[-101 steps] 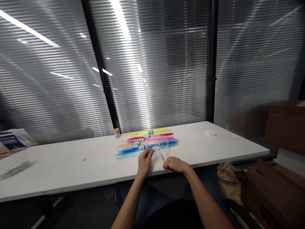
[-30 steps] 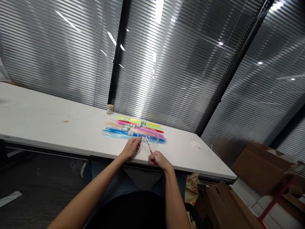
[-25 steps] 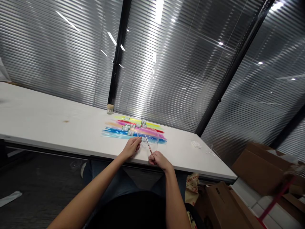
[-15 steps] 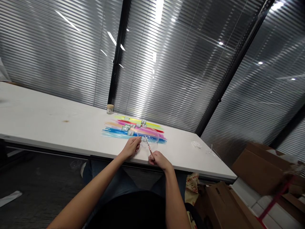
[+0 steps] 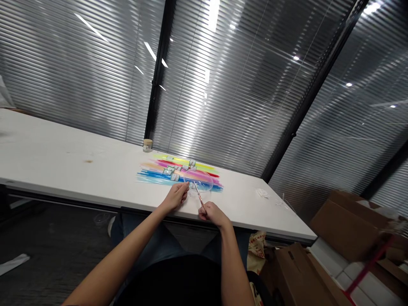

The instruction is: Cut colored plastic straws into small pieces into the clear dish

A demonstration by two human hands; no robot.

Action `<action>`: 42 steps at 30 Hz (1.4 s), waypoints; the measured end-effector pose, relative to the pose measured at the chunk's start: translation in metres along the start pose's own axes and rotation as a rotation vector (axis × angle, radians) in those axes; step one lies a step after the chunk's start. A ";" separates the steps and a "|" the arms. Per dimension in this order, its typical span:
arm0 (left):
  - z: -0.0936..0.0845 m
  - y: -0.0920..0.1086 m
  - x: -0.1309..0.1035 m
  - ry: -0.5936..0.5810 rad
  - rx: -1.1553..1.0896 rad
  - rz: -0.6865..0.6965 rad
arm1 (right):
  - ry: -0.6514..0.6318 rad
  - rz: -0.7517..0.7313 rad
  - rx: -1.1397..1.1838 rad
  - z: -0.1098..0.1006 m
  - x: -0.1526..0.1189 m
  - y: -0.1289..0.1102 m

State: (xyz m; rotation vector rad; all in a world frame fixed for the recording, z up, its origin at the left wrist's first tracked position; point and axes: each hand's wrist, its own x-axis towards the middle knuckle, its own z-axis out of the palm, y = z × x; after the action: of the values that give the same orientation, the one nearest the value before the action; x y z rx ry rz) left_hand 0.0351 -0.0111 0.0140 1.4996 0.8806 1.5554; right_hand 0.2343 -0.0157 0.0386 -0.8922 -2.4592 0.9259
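My left hand (image 5: 177, 196) is closed in a pinch just beyond the table's front edge. Its fingertips meet a thin, clear plastic loop (image 5: 212, 182), which stretches to the right over the coloured strands. In my right hand (image 5: 213, 213) is a pair of scissors (image 5: 200, 198) with copper-coloured handles. The blades point away from me, up beside the left fingertips and against or very near the loop; whether they touch it is too small to tell. Bundles of thin, bright strands (image 5: 153, 175) in blue, pink, red and yellow lie behind both hands, with small printed labels (image 5: 175, 177) on them.
A small jar with a tan lid (image 5: 147, 145) stands at the back of the white table (image 5: 105, 170). Crumpled white scrap (image 5: 262, 193) lies to the right. Cardboard boxes (image 5: 299, 272) crowd the floor at right, and a blind-covered glass wall (image 5: 223, 85) closes off the back.
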 end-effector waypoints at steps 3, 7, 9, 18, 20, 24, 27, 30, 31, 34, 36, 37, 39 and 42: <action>0.000 -0.001 0.000 0.009 0.001 0.005 | 0.003 0.003 -0.001 0.000 0.000 0.001; 0.001 0.001 0.001 0.021 0.009 0.011 | -0.001 -0.009 0.002 0.000 0.001 0.004; 0.001 0.002 0.000 0.028 0.021 0.013 | -0.004 -0.022 0.006 0.000 0.001 0.005; 0.004 0.012 -0.007 0.224 0.131 0.151 | 0.033 -0.063 0.037 0.003 0.005 0.011; 0.004 0.014 -0.009 0.264 0.172 0.187 | 0.032 -0.072 0.043 0.003 0.005 0.012; 0.005 0.017 -0.010 0.293 0.249 0.224 | 0.033 -0.066 0.049 0.003 0.004 0.009; 0.005 0.017 -0.010 0.292 0.292 0.221 | 0.038 -0.053 0.049 0.002 0.003 0.007; 0.006 0.016 -0.009 0.297 0.318 0.219 | 0.044 -0.040 0.050 0.003 0.002 0.005; 0.006 0.016 -0.009 0.298 0.324 0.219 | 0.046 -0.035 0.050 0.003 0.002 0.005; 0.006 0.016 -0.008 0.303 0.338 0.218 | 0.053 -0.017 0.054 0.003 0.002 0.006; 0.006 0.016 -0.007 0.307 0.341 0.214 | 0.059 -0.011 0.064 0.003 0.002 0.006; 0.006 0.016 -0.007 0.310 0.340 0.212 | 0.062 -0.012 0.072 0.003 0.002 0.006; 0.005 0.015 -0.006 0.320 0.335 0.207 | 0.067 -0.014 0.095 0.003 0.002 0.006; 0.005 0.013 -0.006 0.334 0.319 0.199 | 0.072 -0.011 0.126 0.004 0.002 0.007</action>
State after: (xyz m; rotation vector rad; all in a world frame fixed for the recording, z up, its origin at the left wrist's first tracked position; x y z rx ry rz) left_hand 0.0386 -0.0223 0.0237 1.6122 1.2489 1.9186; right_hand 0.2338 -0.0118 0.0311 -0.8528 -2.3149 1.0143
